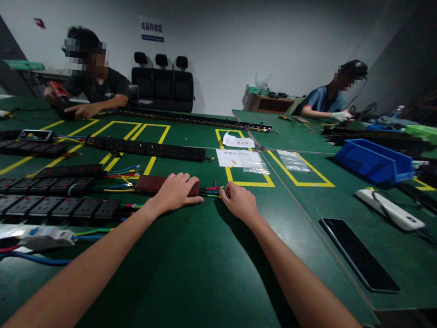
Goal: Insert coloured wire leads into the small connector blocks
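Observation:
My left hand (178, 190) lies over the right part of a dark red socket strip (149, 183), fingers across its top and thumb along the near side. Several coloured wires (212, 190) come out of the strip's right end. At their far ends my right hand (239, 200) is closed in a pinch on the wires; the fingertips partly hide them. Wires with ring terminals (127, 185) lie by the strip's left end. Behind it a long black socket strip (149, 149) rests on the green table (192, 256).
Black socket strips (40, 207) and a white breaker (50, 237) crowd the left. To the right are a phone (358, 253), a white power bank-like block (390, 210) and a blue bin (374, 161). Papers (235, 159) lie ahead. Two people work across the table, one with a red power drill (58, 94).

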Tool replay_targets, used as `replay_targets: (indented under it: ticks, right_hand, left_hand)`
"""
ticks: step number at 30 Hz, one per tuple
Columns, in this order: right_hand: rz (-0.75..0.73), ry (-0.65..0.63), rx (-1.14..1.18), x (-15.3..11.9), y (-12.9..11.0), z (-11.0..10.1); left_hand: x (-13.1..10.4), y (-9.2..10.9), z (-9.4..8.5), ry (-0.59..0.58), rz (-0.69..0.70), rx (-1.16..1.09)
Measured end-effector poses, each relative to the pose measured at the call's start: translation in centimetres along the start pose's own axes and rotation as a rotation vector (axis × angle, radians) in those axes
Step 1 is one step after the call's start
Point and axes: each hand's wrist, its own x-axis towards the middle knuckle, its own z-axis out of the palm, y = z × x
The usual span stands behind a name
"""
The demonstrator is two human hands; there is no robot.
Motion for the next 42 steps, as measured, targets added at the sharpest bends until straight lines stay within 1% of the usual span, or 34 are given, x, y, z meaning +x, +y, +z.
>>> replay_targets:
  ticks: [4, 18, 25, 34, 42]
  right_hand:
    - [0.002, 0.002, 0.0, 0.02, 0.02, 0.05]
    - [-0.001, -0.006, 0.007, 0.09, 0.12, 0.03]
    - [0.003, -0.002, -0.003, 0.08, 0.07, 0.07]
    - [0.081, -0.037, 0.037, 0.01, -0.19, -0.24]
    - [0.056, -0.028, 0.02, -0.1, -0.28, -0.16]
  left_hand:
    - [-0.06, 0.12, -0.04, 0.004, 0.001, 0.033]
    - [-0.05, 0.05, -0.13, -0.009, -0.008, -0.029]
    - [-0.03, 0.07, -0.16, -0.005, -0.004, -0.023]
    - [-0.03, 0.09, -0.06, -0.001, -0.008, -0.018]
    - [-0.03, 0.03, -0.04, 0.004, 0.004, 0.009]
